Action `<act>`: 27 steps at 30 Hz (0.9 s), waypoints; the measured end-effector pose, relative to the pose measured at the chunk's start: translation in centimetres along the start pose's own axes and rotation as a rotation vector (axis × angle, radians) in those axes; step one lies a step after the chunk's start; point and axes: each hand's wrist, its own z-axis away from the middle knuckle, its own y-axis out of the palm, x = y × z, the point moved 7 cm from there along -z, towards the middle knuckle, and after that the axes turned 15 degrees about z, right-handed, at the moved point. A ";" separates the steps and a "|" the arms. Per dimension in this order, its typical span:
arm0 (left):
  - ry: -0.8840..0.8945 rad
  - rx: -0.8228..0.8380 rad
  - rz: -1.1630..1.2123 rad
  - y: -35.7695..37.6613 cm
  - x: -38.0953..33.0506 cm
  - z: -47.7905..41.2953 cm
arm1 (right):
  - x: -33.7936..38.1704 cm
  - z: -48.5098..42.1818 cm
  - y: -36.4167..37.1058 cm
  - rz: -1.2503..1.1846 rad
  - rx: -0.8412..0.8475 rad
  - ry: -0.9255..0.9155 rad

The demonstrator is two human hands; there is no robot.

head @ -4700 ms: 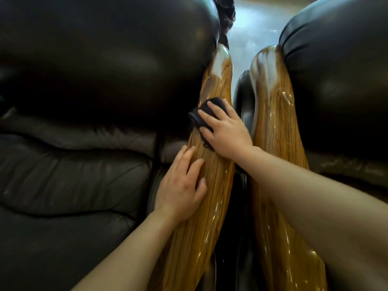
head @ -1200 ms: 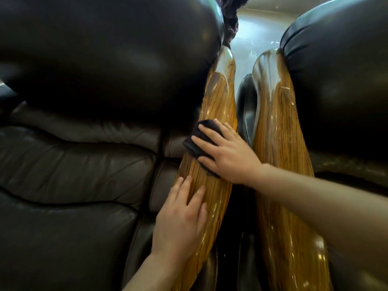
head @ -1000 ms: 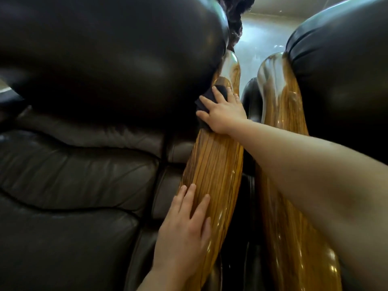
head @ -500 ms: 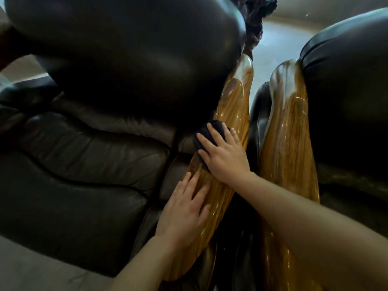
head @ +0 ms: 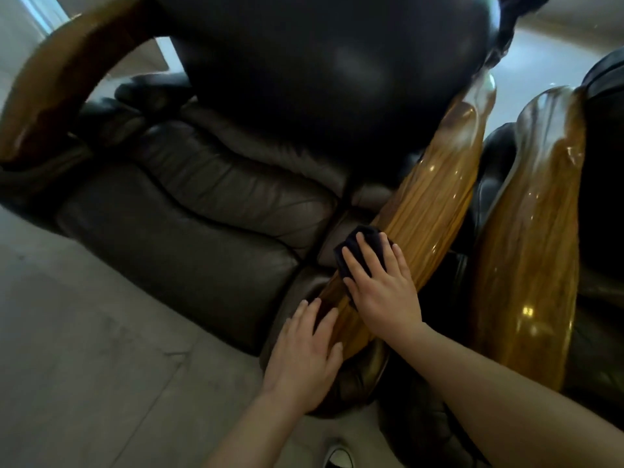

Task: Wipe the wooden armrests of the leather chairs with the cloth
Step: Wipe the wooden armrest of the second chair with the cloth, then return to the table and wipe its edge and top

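A glossy wooden armrest (head: 435, 197) runs down the right side of the dark leather chair (head: 209, 211). My right hand (head: 381, 285) presses a small dark cloth (head: 354, 248) flat against the lower part of this armrest, fingers spread over it. My left hand (head: 304, 356) lies palm-down on the armrest's front end, just below the right hand, holding nothing. A second wooden armrest (head: 533, 231) of the neighbouring chair stands right beside it. The first chair's far armrest (head: 57, 89) curves at the upper left.
A second dark leather chair (head: 604, 136) fills the right edge. Pale grey floor (head: 84, 349) lies in front of the chairs. A shoe tip (head: 337, 457) shows at the bottom. A narrow dark gap separates the two middle armrests.
My right hand has slid the cloth down the armrest toward its front end. The view has pulled back and left, showing the floor and the far armrest. My left hand stays near the front end.
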 end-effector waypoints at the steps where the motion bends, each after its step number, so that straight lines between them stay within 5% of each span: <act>1: 0.005 0.000 -0.018 0.0 0.2 0.4 | 0.8 0.5 0.1 0.003 -0.004 -0.018; 13: -0.238 -0.218 -0.044 -4.8 7.1 10.9 | 13.3 3.4 -1.4 -0.063 0.081 -0.446; 18: -0.369 -0.316 -0.082 -7.6 9.9 16.3 | 15.6 2.1 -4.3 -0.348 0.206 -0.307; 27: -0.621 -0.451 -0.057 -9.5 12.5 26.6 | 22.9 2.6 -12.5 -0.414 0.221 -0.582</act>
